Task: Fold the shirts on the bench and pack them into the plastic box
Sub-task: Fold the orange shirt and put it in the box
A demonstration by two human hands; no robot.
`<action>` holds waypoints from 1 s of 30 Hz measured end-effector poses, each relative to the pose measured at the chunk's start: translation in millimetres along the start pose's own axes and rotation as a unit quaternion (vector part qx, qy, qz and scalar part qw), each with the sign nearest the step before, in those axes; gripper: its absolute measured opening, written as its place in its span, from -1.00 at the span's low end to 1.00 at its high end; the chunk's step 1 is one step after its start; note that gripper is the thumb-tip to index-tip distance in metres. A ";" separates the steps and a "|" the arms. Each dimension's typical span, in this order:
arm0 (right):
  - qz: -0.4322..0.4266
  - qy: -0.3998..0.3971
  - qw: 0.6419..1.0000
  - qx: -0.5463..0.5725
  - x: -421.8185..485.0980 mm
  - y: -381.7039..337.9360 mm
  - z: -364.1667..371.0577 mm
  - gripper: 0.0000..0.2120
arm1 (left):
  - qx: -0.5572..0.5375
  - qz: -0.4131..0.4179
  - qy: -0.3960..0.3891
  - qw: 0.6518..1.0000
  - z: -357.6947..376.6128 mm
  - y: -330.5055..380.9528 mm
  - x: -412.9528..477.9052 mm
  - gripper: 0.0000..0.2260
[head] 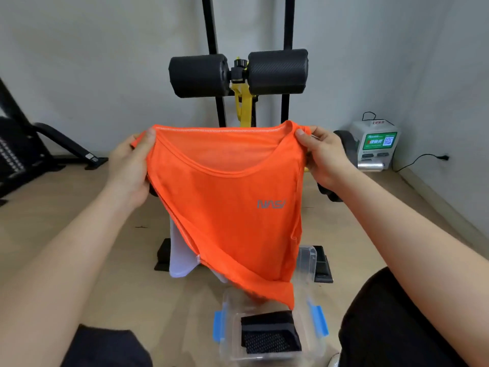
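Note:
I hold an orange sleeveless shirt (232,207) with grey lettering up in the air by its shoulders. My left hand (132,165) pinches the left shoulder strap and my right hand (322,157) pinches the right one. The shirt's hem hangs down over the clear plastic box (230,340) with blue clips near my knees. A folded black garment (270,332) lies inside the box. A white shirt (180,260) droops behind the orange one, over the bench, which is mostly hidden.
The bench's black foam rollers (238,72) and yellow post (244,107) stand straight ahead. The box's clear lid (308,260) lies at the right of the bench base. A white machine (375,144) sits by the right wall, dark gym equipment (23,154) at the left.

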State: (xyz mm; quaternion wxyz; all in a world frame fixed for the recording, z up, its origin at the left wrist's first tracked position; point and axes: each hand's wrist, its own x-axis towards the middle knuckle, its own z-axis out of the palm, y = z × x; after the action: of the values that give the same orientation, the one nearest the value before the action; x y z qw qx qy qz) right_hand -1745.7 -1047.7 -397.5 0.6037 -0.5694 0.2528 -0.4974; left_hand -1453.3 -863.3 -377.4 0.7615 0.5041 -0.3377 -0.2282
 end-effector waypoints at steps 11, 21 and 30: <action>0.006 0.057 0.968 -0.246 26.6 38.9 19.9 -0.88 | 0.127 -0.108 0.029 0.986 -28.7 -47.1 29.3 -0.90; 0.110 0.034 0.992 -0.047 68.1 44.7 27.0 -0.87 | 0.027 -0.133 0.033 0.990 -19.3 -59.1 61.9 -0.89; 0.063 0.026 0.993 -0.092 165.4 33.2 50.6 -0.89 | 0.103 -0.049 0.081 0.990 1.1 -59.5 172.7 -0.86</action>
State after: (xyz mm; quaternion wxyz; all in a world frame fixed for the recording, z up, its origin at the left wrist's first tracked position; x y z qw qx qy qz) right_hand -1628.8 -1177.3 -374.2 0.5720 -0.5925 0.3485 -0.4475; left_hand -1339.1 -1005.9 -382.9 0.7181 0.6126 -0.2719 -0.1876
